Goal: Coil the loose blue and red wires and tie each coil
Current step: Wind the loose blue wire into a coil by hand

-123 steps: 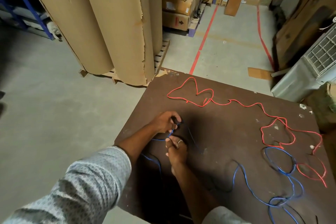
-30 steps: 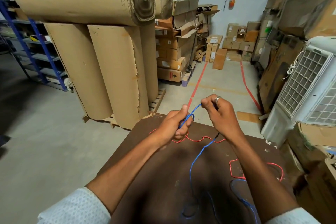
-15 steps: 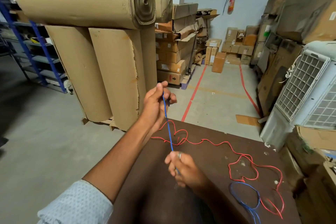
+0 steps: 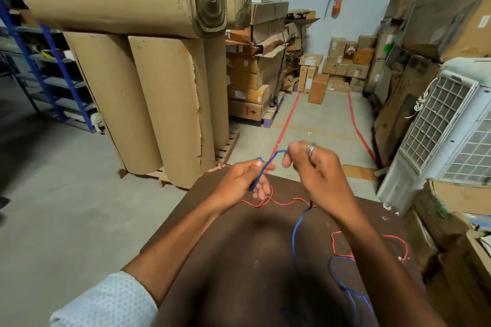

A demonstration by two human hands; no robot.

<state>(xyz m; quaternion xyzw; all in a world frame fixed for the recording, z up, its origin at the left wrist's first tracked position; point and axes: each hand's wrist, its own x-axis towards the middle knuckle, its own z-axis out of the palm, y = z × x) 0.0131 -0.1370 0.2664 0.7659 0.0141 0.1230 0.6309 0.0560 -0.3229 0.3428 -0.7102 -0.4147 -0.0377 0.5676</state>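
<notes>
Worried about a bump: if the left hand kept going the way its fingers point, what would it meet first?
Probably the right hand: the left hand points toward it along the blue wire. Depth is unclear.

Both hands raised above brown table (image 4: 225, 260); left hand (image 4: 243, 180), right hand (image 4: 316, 167) pinch blue wire (image 4: 295, 231).

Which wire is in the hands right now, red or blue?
The blue wire: it spans between left hand and right hand, then trails down to the table. The red wire lies untouched on the table.
</notes>
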